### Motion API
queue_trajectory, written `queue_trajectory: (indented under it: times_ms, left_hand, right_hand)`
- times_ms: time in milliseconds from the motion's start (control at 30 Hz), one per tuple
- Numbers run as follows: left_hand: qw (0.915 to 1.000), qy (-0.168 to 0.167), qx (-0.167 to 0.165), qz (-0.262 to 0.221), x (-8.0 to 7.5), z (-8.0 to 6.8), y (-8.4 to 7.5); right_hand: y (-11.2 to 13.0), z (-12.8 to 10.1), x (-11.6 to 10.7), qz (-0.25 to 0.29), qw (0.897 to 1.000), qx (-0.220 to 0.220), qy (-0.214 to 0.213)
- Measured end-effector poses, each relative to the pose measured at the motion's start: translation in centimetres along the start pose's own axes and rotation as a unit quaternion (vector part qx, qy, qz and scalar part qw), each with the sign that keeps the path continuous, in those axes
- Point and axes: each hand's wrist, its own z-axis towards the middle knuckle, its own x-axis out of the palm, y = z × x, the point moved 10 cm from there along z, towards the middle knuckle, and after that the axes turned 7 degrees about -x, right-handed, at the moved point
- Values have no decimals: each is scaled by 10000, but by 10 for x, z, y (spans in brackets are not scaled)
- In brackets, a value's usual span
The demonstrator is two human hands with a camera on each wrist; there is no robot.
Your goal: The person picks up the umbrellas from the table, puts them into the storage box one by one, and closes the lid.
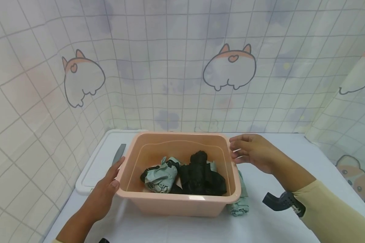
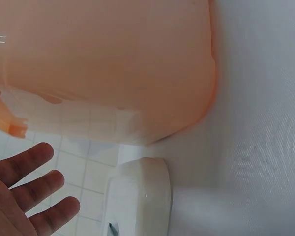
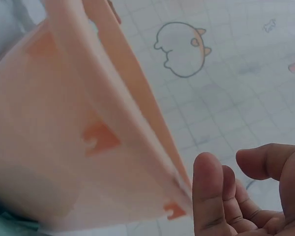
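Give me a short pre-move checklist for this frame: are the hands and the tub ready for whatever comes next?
1. Left hand at the peach tub, touching its left rim, fingers straight: ok.
2. Right hand gripping the tub: not ok; it is beside the right rim, fingers relaxed.
3. Tub flat on the white table: ok.
4. Rolled black and mint cloths inside the tub: ok.
5. Mint cloth on the table against the tub's right side: not ok, it is outside.
6. White lid clear of the tub: ok.
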Motion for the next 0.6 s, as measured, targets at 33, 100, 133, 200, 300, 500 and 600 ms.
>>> queue_trajectory:
  times_ms: [33, 100, 133, 200, 300, 500, 600]
  left_hand:
    - [10000, -4, -4, -5, 0, 0, 0]
    - [10000, -7, -49, -5, 0, 0, 1]
    - [10000, -11, -58, -1, 0, 0, 1]
    - [10000, 3, -81, -16, 0, 0, 2]
    - [10000, 14, -75, -22, 1, 1, 3]
    - [10000, 7, -41, 22, 0, 1, 2]
    - [10000, 17, -31, -2, 0, 0, 1]
  right_hand:
    - [-3, -1, -4, -37, 10000, 28, -24]
    - [-9, -3, -10, -80, 9999, 83, -64]
    - [-13, -4, -13, -91, 9999, 117, -89]
    - [-19, -6, -18, -89, 9997, 180, -129]
    - [-30, -7, -25, -78, 9994, 270, -178]
    - [-57, -11, -32, -183, 9986, 450, -186]
    - [-70, -14, -35, -286, 9979, 550, -205]
